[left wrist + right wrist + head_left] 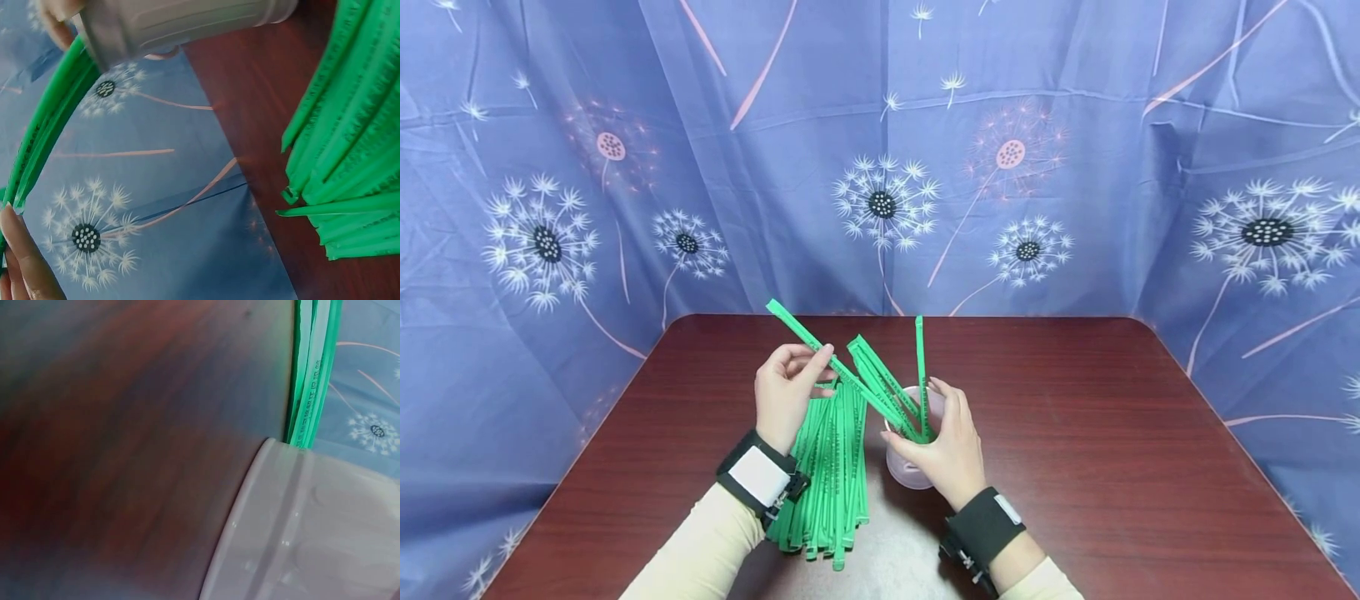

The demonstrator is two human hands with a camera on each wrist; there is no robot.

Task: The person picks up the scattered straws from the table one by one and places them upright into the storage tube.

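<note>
My left hand (785, 392) pinches a long green wrapped straw (796, 323) between thumb and fingers. That straw slants down to the right, its lower end inside a pale plastic cup (910, 477). Thumb and fingers of my right hand (953, 450) curl round the cup near its rim. Several other green straws (880, 377) lean left out of the cup, and one straw (921, 367) stands nearly upright beside my right fingers. The left wrist view shows the cup wall (187, 25) with straws (53, 115) sticking out past its rim.
A heap of green wrapped straws (831, 475) lies on the dark red wooden table (1090, 433), left of the cup and partly under my left wrist. Behind the table's far edge hangs a blue curtain (805, 208) with dandelion prints.
</note>
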